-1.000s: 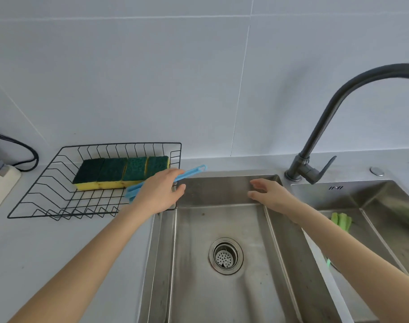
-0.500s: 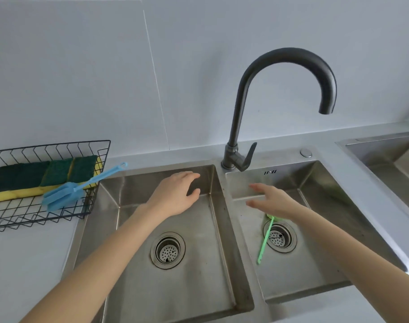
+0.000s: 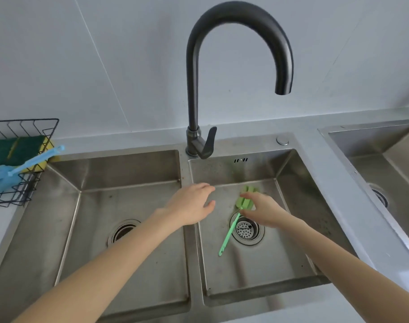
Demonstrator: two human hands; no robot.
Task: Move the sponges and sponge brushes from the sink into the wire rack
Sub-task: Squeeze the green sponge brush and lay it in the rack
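Observation:
A green sponge brush (image 3: pixel 229 231) lies in the right basin of the steel sink (image 3: pixel 292 176), its sponge head toward the back and its handle crossing the drain. My right hand (image 3: pixel 260 212) is down on the brush where head meets handle, fingers curled around it. My left hand (image 3: pixel 191 206) hovers open above the divider between the two basins, holding nothing. At the left edge stands the black wire rack (image 3: pixel 24 129) with green-and-yellow sponges (image 3: pixel 17 150) in it and a blue sponge brush (image 3: pixel 19 169) resting across its right rim.
A tall dark faucet (image 3: pixel 196 94) rises behind the divider, spout arching over the right basin. The left basin (image 3: pixel 129 173) holds only its drain. Another sink (image 3: pixel 385 150) sits at the far right. White tiled wall behind.
The view has shifted right and closer. My right hand dropped onto the green brush. My left hand moved right, from over the left basin to above the divider.

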